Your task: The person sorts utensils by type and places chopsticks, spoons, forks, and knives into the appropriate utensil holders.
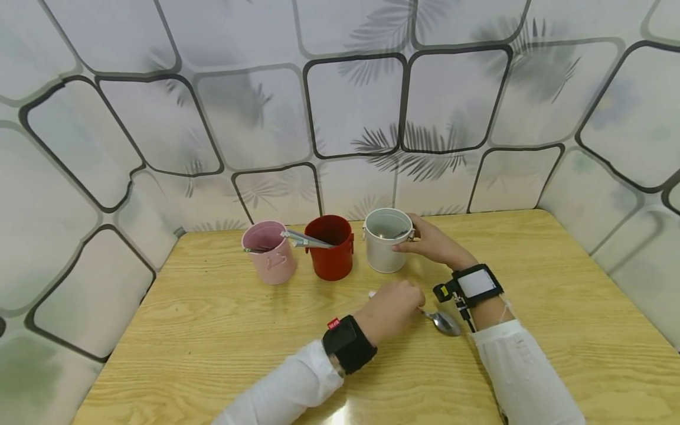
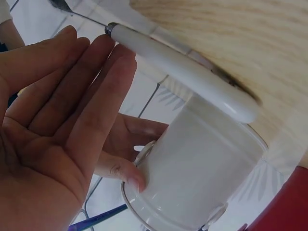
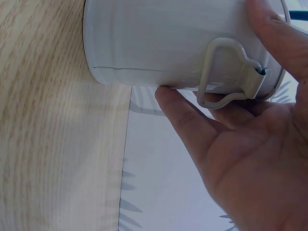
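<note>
On the table lies a spoon [image 1: 445,323] with a shiny bowl and a white handle. My left hand [image 1: 392,310] is over its handle, with the bowl out to the right. In the left wrist view the fingers are extended and apart from the thumb, fingertips right at the handle's metal collar [image 2: 109,30]. My right hand [image 1: 438,243] grips a small white bucket [image 1: 383,255] at its right side, thumb near the rim and fingers round the back. A wire loop handle [image 3: 207,72] hangs on the bucket's side. Some utensils show inside it.
Left of the white bucket stand a red bucket [image 1: 332,262] and a pink bucket [image 1: 276,268]. Pale-handled utensils [image 1: 305,239] lean out of the red one over the pink one's rim. A patterned wall [image 1: 356,106] rises behind the wooden table [image 1: 212,330].
</note>
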A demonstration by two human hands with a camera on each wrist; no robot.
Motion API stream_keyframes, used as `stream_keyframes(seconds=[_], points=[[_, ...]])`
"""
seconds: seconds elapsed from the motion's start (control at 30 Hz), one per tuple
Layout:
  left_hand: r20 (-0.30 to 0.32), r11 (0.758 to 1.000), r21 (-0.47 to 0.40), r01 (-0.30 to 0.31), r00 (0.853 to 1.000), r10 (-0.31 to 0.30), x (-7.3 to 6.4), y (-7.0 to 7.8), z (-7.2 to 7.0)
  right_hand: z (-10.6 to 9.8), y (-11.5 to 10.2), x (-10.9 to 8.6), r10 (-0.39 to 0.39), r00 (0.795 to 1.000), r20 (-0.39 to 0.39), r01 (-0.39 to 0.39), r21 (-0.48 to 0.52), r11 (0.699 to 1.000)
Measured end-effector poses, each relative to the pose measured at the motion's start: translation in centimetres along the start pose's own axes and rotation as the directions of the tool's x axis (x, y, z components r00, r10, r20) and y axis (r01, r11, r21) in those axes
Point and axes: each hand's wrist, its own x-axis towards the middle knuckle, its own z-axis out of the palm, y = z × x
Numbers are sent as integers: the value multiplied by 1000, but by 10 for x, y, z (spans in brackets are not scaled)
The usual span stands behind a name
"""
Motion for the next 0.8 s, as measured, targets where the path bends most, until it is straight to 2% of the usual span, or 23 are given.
stream_keyframes(seconds=[0.43, 0.63, 0.8], points=[[7, 1000, 20, 16, 1000, -17, -1, 2, 9, 3, 3, -2, -7, 1000, -2, 7, 2, 1000], [13, 993, 118, 11, 1000, -13, -1, 4, 12, 2, 3, -1, -9, 1000, -6, 9, 0, 1000], [12, 974, 227, 11, 1000, -14, -1, 7, 14, 1, 1, -1, 0, 1000, -3, 0, 6, 1000]])
